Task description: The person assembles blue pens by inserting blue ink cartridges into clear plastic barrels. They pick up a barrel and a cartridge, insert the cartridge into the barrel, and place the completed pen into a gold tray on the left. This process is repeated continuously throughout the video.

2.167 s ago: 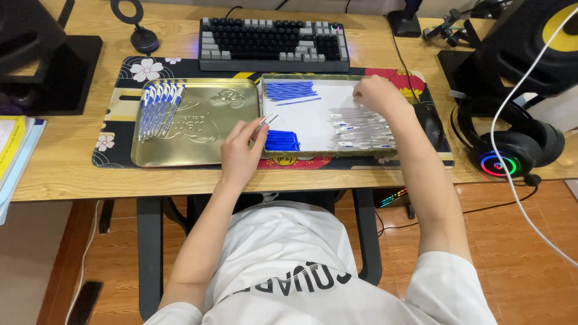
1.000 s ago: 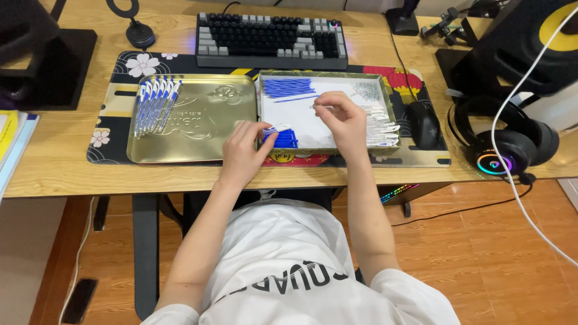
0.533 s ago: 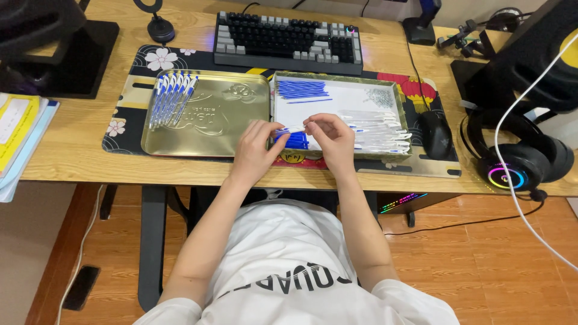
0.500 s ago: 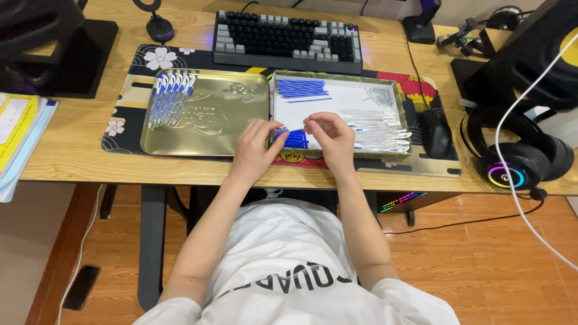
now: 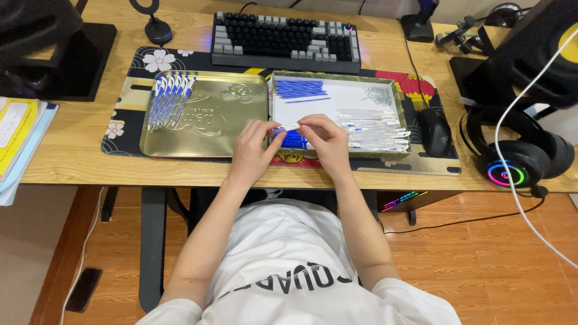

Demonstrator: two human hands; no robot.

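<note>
— Together, what do we hold?
— Our left hand [image 5: 253, 147] and right hand [image 5: 322, 137] pinch one clear pen barrel [image 5: 290, 126] between the fingertips, above the white tray's [image 5: 337, 96] near-left corner, beside the gold tin lid [image 5: 223, 120].

Slim white pen barrel [image 5: 289, 127], level, pinched above tray's blue caps [image 5: 293, 139]

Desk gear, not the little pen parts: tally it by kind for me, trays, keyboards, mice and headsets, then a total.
Trays: 2, a gold tin lid and a box tray
Keyboards: 1, dark keyboard
Mice: 1, black mouse
Headsets: 1, black headset
Total: 5
</note>
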